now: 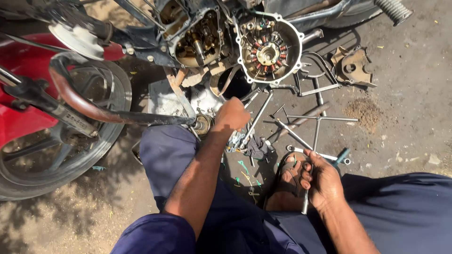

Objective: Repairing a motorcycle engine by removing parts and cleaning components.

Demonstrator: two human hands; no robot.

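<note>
Wrenches (301, 123) litter ground beside stator housing (268, 47), apparently loose

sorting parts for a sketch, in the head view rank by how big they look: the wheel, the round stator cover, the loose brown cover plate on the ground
1. wheel, by far the largest, partly cut off.
2. round stator cover.
3. loose brown cover plate, smallest.
The last two lie at a similar distance, so that order is fair.

I crouch outdoors on dusty grey ground (405, 117) in hard sunlight, shadows sharp. A red motorcycle (19, 94) stands at my left, its rear wheel (70, 155) on sandy dirt.
</note>
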